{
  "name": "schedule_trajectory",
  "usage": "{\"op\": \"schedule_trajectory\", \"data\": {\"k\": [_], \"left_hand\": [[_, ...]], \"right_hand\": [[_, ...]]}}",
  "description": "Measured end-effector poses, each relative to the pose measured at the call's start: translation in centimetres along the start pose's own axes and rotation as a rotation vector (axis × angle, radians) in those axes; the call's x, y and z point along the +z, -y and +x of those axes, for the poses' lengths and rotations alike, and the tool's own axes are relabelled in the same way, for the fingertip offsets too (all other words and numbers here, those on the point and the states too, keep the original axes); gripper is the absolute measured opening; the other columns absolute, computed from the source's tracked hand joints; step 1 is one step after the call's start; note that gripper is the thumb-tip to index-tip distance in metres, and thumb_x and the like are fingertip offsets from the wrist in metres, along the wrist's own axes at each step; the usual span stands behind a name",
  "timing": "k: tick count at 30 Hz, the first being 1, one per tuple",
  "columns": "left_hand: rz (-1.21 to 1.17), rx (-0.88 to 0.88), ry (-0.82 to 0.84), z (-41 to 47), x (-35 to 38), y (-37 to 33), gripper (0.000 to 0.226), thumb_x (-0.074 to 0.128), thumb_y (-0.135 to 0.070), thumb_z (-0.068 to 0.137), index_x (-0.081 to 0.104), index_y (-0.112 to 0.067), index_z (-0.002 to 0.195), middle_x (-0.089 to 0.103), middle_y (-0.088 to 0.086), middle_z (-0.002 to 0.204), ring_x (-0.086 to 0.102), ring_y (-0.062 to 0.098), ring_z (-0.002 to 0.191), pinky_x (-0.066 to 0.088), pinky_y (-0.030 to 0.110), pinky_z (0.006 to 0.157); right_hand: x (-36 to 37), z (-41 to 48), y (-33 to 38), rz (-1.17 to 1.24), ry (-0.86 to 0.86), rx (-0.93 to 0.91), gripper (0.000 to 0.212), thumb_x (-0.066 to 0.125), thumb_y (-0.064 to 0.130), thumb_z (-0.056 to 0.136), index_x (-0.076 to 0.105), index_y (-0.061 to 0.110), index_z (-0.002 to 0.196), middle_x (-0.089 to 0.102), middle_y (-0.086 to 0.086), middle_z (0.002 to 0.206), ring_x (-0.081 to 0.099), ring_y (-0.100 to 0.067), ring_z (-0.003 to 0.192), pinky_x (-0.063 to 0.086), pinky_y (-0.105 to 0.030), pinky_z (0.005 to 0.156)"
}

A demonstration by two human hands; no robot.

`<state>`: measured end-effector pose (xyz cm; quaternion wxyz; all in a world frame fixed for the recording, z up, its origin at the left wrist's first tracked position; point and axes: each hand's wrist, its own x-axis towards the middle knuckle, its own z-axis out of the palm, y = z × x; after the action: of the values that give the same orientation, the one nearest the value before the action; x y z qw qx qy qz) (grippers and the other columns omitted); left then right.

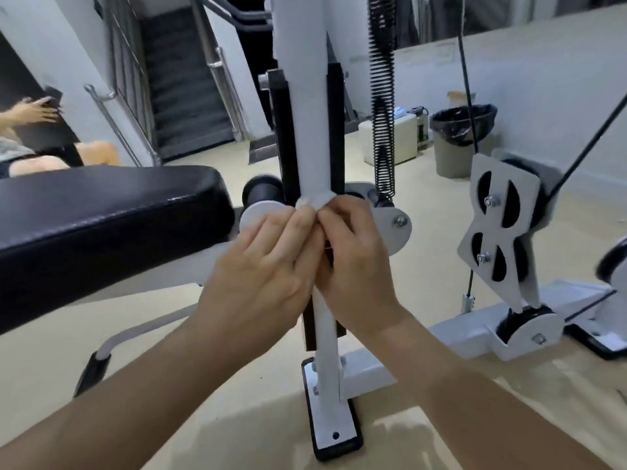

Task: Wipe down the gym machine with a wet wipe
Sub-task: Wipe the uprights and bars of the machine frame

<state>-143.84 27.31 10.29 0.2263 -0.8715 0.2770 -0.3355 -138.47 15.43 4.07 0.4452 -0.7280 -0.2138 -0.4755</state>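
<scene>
Against the smooth white post (305, 113), the left hand (268, 266) and right hand (353, 262) both pinch a crumpled wipe (312, 201); glossy pad (101, 215) to its left, coiled spring (383, 130) right.

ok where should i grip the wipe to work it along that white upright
Pinch it by its two ends, coming from either side of the white upright. The wet wipe sits bunched against the narrow post's front, where the left hand and right hand meet on it, so it can likely wrap round.
</scene>
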Motion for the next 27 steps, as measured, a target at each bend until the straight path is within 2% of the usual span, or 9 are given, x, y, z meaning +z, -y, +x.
{"op": "schedule_trajectory", "data": {"k": [4,6,10,14,17,19,22,24,27], "left_hand": [[0.008,-0.037,-0.003,1.7,-0.3,1.6,0.052,0.02,-0.012,0.095,0.05,0.006,0.133,0.052,0.025,0.134,0.05,0.039,0.123,0.038,0.047,0.109],[0.009,-0.001,0.028,1.5,-0.2,1.9,0.048,0.025,-0.012,0.096,0.053,0.004,0.131,0.054,0.022,0.132,0.051,0.038,0.122,0.04,0.047,0.105],[0.029,0.031,0.053,1.1,-0.5,2.5,0.051,0.03,-0.018,0.092,0.053,-0.001,0.134,0.054,0.015,0.136,0.05,0.033,0.127,0.04,0.045,0.101],[0.03,-0.006,-0.004,2.8,-1.5,3.3,0.049,0.042,-0.015,0.086,0.054,-0.005,0.132,0.056,0.012,0.134,0.051,0.03,0.124,0.043,0.043,0.094],[-0.019,-0.019,0.017,3.1,-1.9,3.6,0.049,0.043,-0.017,0.08,0.06,-0.007,0.124,0.058,0.01,0.132,0.051,0.03,0.124,0.045,0.042,0.091],[-0.064,0.008,0.032,2.5,-1.7,3.7,0.048,0.041,-0.017,0.08,0.063,-0.009,0.121,0.061,0.008,0.13,0.052,0.029,0.123,0.045,0.041,0.09],[-0.148,0.022,0.04,1.4,-1.4,3.6,0.05,0.05,-0.017,0.073,0.066,-0.01,0.12,0.066,0.004,0.124,0.056,0.027,0.118,0.044,0.037,0.088],[-0.191,-0.015,0.022,1.1,-1.4,3.4,0.051,0.044,-0.015,0.076,0.066,-0.008,0.121,0.066,0.007,0.124,0.055,0.028,0.117,0.043,0.036,0.091],[-0.159,-0.059,0.005,1.3,-1.6,3.1,0.055,0.034,-0.012,0.08,0.062,0.001,0.125,0.061,0.017,0.129,0.046,0.029,0.124,0.031,0.036,0.109]], "right_hand": [[0.4,3.2,0.5,-0.084,-0.011,-0.056,0.027,0.052,0.007,0.095,0.064,-0.007,0.115,0.059,-0.019,0.113,0.058,-0.031,0.102,0.049,-0.039,0.092],[0.2,2.0,0.3,-0.181,0.084,-0.08,0.034,0.052,0.007,0.095,0.059,-0.006,0.126,0.057,-0.021,0.124,0.055,-0.034,0.114,0.045,-0.043,0.1],[-0.7,0.2,0.3,-0.271,0.218,-0.075,0.06,0.057,0.006,0.09,0.038,-0.002,0.146,0.039,-0.021,0.149,0.039,-0.031,0.138,0.037,-0.044,0.111],[-0.3,3.1,1.8,-0.213,0.212,-0.081,0.07,0.045,0.016,0.093,0.012,0.003,0.153,0.02,-0.015,0.16,0.017,-0.024,0.15,0.027,-0.046,0.118],[-0.6,4.3,1.6,-0.236,0.209,-0.104,0.069,0.044,0.019,0.091,0.017,0.008,0.154,0.025,-0.012,0.159,0.022,-0.023,0.148,0.029,-0.048,0.115],[-0.8,3.6,1.1,-0.271,0.223,-0.122,0.065,0.05,0.012,0.089,0.03,0.007,0.151,0.035,-0.012,0.154,0.032,-0.026,0.143,0.035,-0.046,0.111],[-1.1,1.3,0.3,-0.329,0.205,-0.141,0.052,0.043,0.012,0.089,0.049,0.0,0.14,0.05,-0.017,0.138,0.045,-0.03,0.128,0.044,-0.045,0.103],[-1.1,1.0,0.0,-0.374,0.196,-0.156,0.05,0.042,0.013,0.089,0.052,-0.004,0.135,0.048,-0.02,0.138,0.042,-0.032,0.129,0.042,-0.046,0.105],[-0.5,1.8,0.4,-0.38,0.263,-0.165,0.057,0.045,0.016,0.093,0.037,-0.007,0.144,0.023,-0.022,0.157,0.018,-0.033,0.148,0.026,-0.046,0.118]]}}
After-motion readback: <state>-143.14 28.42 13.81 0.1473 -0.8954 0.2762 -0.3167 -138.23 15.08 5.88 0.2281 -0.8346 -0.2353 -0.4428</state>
